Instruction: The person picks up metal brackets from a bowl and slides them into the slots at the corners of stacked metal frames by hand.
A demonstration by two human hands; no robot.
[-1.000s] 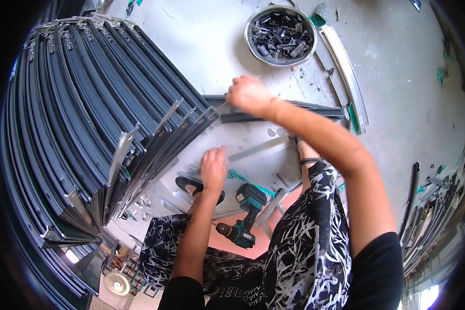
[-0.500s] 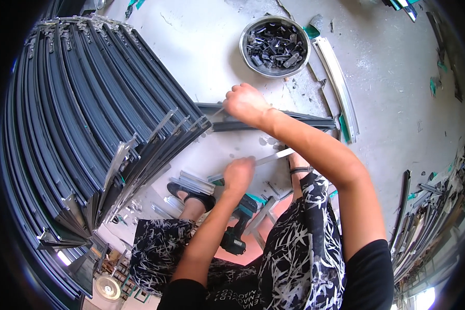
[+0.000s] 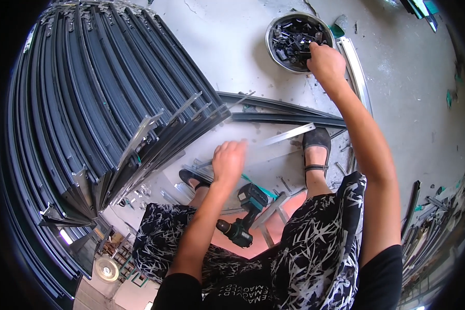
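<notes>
My left hand, slightly blurred, is closed around a flat silver metal strip that slants up to the right, with a small hole near its far end. At the lower right rim of a round metal bowl, my right hand reaches in with its fingers bent together. Small dark plastic-looking pieces fill the bowl. Whatever those fingertips pinch, if anything, is too small to make out. Below the left hand, a dark green and black cordless drill lies between my legs.
Long dark metal profiles are stacked on the left, silver bars jutting from their near ends. Two dark profiles lie across the floor beyond my feet. A silver channel lies right of the bowl. Offcuts pile up at the far right.
My right hand has moved from the profile ends up and right to the bowl. The left hand and metal strip have shifted slightly upward. The whole view has also shifted.
</notes>
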